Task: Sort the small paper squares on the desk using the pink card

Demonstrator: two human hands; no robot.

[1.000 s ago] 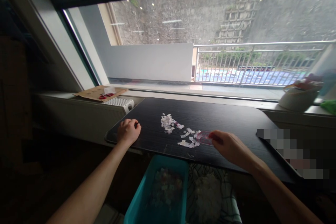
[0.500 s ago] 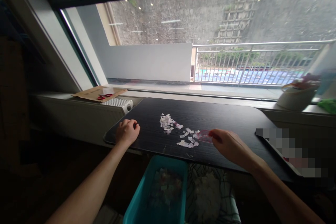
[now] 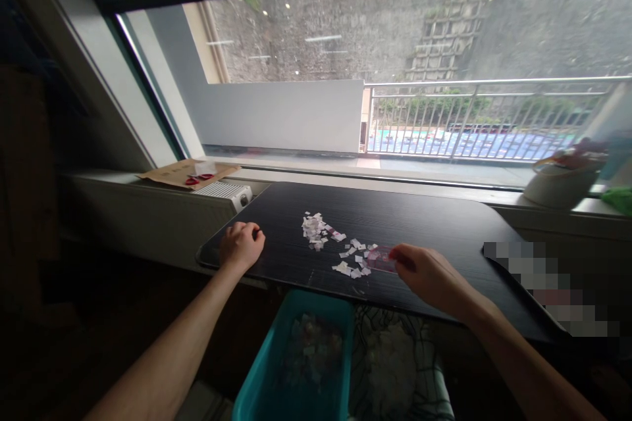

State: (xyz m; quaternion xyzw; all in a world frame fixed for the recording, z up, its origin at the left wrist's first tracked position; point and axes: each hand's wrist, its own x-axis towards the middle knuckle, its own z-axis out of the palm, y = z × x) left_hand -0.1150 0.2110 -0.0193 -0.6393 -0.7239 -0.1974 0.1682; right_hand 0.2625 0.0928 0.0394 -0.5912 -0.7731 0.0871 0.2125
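Note:
On the left end of the dark table, my left hand rests in a loose fist, and nothing shows between its fingers. My right hand pinches a flat, pink see-through plastic piece; its exact kind is hard to make out. The piece's left edge meets a spread of small white paper scraps on the tabletop. Farther left, between my hands, a denser heap of paper scraps lies on the table.
Below the table's front edge stands a teal bin with paper bits inside. Beside it, pale scraps lie on checked cloth. Red-handled scissors rest on brown paper by the window. A pale pot stands at right.
My right hand and the pink plastic piece have shifted slightly left, nudging the nearest scraps leftward. My left hand stays in place on the table.

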